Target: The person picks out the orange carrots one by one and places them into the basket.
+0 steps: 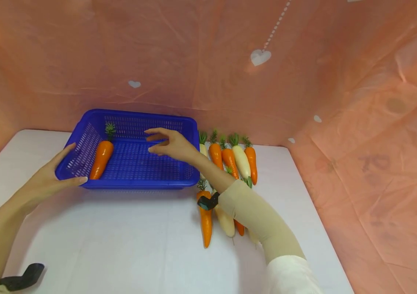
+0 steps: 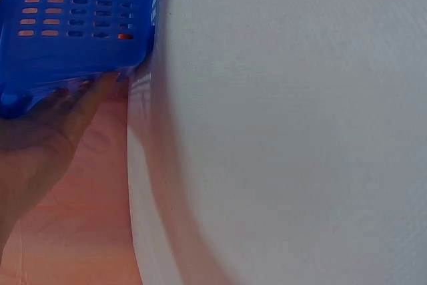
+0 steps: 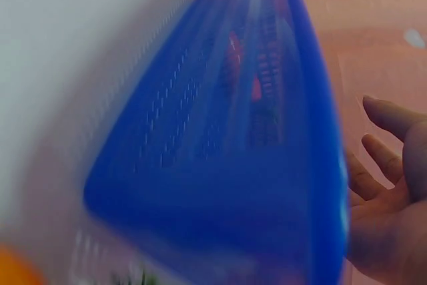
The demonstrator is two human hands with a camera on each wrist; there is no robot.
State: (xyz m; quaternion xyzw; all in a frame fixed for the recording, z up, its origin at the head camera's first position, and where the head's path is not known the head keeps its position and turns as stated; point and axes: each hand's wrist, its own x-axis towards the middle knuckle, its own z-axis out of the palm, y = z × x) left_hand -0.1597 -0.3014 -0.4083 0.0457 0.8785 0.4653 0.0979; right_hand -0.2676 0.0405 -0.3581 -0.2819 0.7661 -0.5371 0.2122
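A blue plastic basket (image 1: 142,184) with slotted walls stands at the back left of the table. One orange carrot (image 1: 101,159) with a green top lies inside, along the basket's left end. My left hand (image 1: 52,175) grips the left end of the basket, thumb at the front corner and fingers at the side rim; in the left wrist view its fingers are partly hidden under the rim. Above the right half of the basket is my right hand (image 1: 173,145), with relaxed, parted fingers and nothing between them. In the right wrist view that hand (image 3: 393,185) appears beyond the basket's rim.
Right of the basket lie several carrots (image 1: 206,220) and white radishes (image 1: 241,161) in two rows, partly hidden by my right forearm. The white table (image 1: 127,241) meets orange cloth (image 1: 179,61) behind and at the sides.
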